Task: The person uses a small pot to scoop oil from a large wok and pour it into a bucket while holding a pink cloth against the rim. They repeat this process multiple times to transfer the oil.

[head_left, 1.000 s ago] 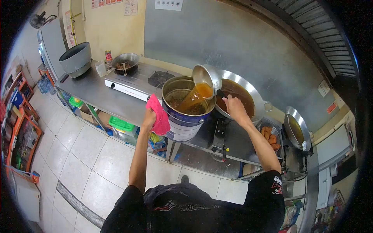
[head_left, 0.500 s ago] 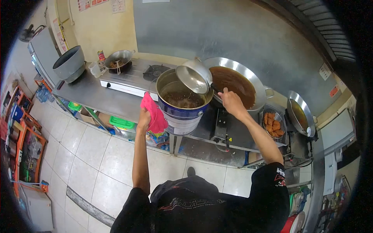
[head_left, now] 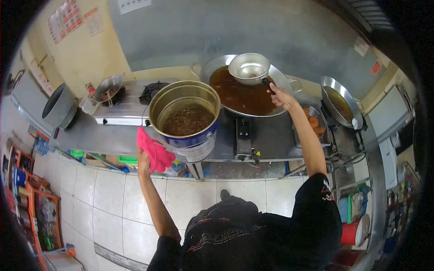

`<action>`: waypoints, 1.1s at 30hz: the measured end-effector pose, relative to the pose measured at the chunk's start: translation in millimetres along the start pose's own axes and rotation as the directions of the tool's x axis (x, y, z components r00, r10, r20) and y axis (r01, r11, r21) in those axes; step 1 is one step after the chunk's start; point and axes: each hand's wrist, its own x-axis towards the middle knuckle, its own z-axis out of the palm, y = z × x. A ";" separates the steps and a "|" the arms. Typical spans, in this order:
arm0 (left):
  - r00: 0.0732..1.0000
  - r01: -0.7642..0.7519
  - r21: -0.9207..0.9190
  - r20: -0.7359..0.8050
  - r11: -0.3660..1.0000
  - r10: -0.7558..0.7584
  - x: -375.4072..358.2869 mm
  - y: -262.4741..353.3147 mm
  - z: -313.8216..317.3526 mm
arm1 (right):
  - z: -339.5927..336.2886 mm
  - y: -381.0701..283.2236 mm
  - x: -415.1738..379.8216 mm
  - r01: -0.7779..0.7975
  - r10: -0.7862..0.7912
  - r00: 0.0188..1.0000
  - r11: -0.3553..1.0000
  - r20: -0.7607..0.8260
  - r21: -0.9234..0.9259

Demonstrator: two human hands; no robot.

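My right hand (head_left: 281, 96) is closed around the black handle of a silver saucepan (head_left: 249, 67). The pan overlaps the back of a wide wok (head_left: 212, 67) full of brown liquid (head_left: 244, 95), its inside looking bare. My left hand (head_left: 143, 161) grips a bright pink cloth (head_left: 156, 154) at the lower left of a large metal bucket (head_left: 209, 139). Dark, bubbly liquid (head_left: 187, 121) lies inside that bucket, well below its rim. The bucket stands at the counter's front edge, left of the wok.
A two-burner stove (head_left: 122, 115) with a small wok (head_left: 110, 88) sits to the left, past it a grey pot (head_left: 59, 106). On the right are a tray of fried pieces (head_left: 314, 122) and another oil-filled wok (head_left: 342, 101). A burner control box (head_left: 243, 135) sits at the counter front.
My right hand has swung the saucepan from over the bucket to above the wok, turning it from tipped to nearly level. My left hand still holds the cloth. The view has shifted right.
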 end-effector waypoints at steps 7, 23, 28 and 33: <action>0.998 0.047 -0.023 -0.040 0.999 -0.048 -3.1 1.2 11.1 | -89.3 57.1 113.7 0.063 -0.538 0.818 0.440 -0.206 -0.896; 0.991 0.010 0.139 -0.132 0.990 0.009 1.3 10.9 44.9 | -88.8 53.3 196.3 -0.101 0.135 0.991 0.632 -0.020 -0.769; 0.989 0.030 0.144 -0.145 0.989 -0.009 -2.2 18.5 60.1 | -78.3 47.0 202.6 -0.175 0.306 0.943 0.791 0.130 -0.587; 0.988 -0.031 0.096 -0.145 0.995 0.045 -0.6 14.3 56.9 | -61.5 29.2 183.0 -0.292 0.423 0.864 0.861 0.271 -0.416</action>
